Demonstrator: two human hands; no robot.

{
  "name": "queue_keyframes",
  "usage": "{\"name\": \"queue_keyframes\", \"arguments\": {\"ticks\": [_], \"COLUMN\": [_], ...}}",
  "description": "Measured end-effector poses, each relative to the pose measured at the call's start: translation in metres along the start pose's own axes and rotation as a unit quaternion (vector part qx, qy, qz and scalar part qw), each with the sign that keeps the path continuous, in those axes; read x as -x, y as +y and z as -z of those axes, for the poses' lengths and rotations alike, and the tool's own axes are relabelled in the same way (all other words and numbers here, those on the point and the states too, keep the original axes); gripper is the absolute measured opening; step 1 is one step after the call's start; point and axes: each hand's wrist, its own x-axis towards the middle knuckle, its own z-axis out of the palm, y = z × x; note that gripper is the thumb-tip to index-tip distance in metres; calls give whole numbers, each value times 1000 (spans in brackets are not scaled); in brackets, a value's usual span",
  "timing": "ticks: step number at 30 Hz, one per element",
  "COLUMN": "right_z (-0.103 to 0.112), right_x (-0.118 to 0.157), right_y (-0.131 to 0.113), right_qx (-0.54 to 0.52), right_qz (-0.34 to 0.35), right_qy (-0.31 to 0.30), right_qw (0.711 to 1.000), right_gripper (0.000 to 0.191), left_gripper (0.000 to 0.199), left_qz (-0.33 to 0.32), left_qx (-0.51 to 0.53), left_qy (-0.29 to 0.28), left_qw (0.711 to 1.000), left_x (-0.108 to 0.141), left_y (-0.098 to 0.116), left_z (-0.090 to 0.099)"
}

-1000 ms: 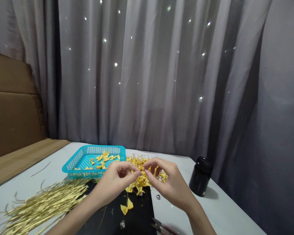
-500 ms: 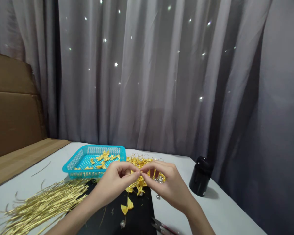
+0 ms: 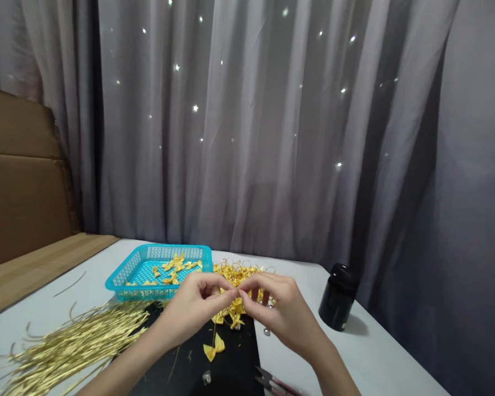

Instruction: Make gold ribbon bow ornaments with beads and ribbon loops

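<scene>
Above the black mat (image 3: 169, 379), my left hand (image 3: 200, 300) and my right hand (image 3: 278, 311) meet, thumb and forefinger pinched on each. Between the fingertips is a thin gold cord, mostly hidden by the fingers. Below my left hand a length of gold cord (image 3: 214, 329) hangs down, with a yellow ribbon bow (image 3: 213, 348) on it. Under the bow is a small silver bell (image 3: 207, 377). Just behind the hands lies a heap of yellow bows on gold loops (image 3: 235, 269), partly covered by my right hand.
A blue plastic basket (image 3: 112, 283) with loose yellow bows stands behind my left hand. Gold cords (image 3: 82, 341) lie in a bundle at the left. Scissors (image 3: 272, 382) rest near the front edge. A black jar (image 3: 338, 297) stands at the right, a cardboard box (image 3: 25, 181) far left.
The fingers of both hands have shifted very slightly at the pinch. The bow and bell hang almost in the same place; nothing else has moved.
</scene>
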Motion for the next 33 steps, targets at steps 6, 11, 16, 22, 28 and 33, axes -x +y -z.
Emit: {"name": "queue_keyframes", "arguments": {"ticks": [6, 11, 16, 22, 28, 33], "right_z": [-2, -2, 2, -1, 3, -11], "right_x": [-1, -1, 0, 0, 1, -1], "right_y": [1, 1, 1, 4, 6, 7], "right_qx": [-35, -36, -30, -16, 6, -30], "right_qz": [-15, -24, -17, 0, 1, -54], "right_qy": [1, 13, 10, -3, 10, -100], "right_qw": [999, 999, 999, 1000, 1000, 993], "right_gripper": [12, 12, 8, 9, 10, 25], "left_gripper": [37, 34, 28, 30, 25, 24], "left_qz": [1, -6, -9, -17, -18, -28], "left_qx": [18, 46, 70, 62, 63, 81], "left_qy": [4, -8, -6, -9, -9, 33], "left_qw": [1000, 999, 997, 998, 998, 996], "left_x": [0, -1, -2, -2, -2, -3], "left_y": [1, -1, -2, -4, -8, -3], "left_z": [2, 1, 1, 1, 2, 8]}}
